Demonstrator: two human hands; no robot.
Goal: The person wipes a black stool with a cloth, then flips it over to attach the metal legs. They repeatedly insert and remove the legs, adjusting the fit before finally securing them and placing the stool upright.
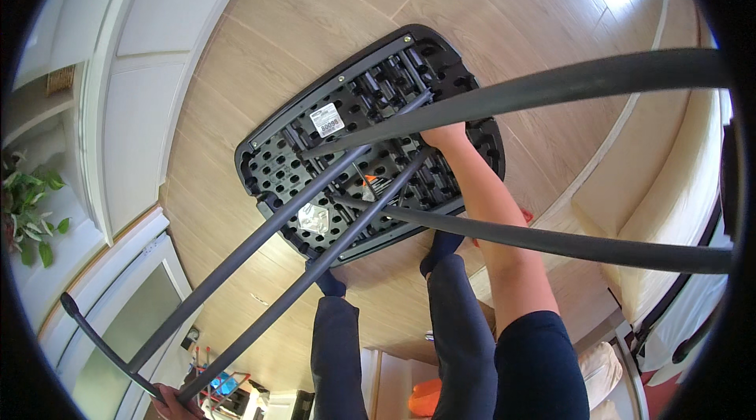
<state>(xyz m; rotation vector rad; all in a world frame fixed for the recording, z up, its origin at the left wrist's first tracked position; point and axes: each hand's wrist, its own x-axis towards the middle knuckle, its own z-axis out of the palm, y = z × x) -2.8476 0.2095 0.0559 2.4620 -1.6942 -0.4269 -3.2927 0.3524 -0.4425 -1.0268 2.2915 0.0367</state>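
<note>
A black plastic tabletop (272, 172) lies underside up on the floor, ribbed and full of holes. Dark grey tubular legs (260, 243) rise from it and cross over its middle. At the lower left, my left hand (172, 406) is closed around the leg frame near its crossbar. My right hand (446, 135) reaches down to the underside near the right end; a leg tube (567, 87) hides its fingers. A white label (326, 119) and a small clear packet (313, 219) sit on the underside. Near the leg crossing is a small orange piece (369, 180).
A cream sofa (654, 223) stands at the right, and white cabinets (150, 65) line the left. A leafy plant (31, 203) is at the far left. My feet (442, 250) are close to the tabletop's near edge. An orange object (425, 398) lies behind me.
</note>
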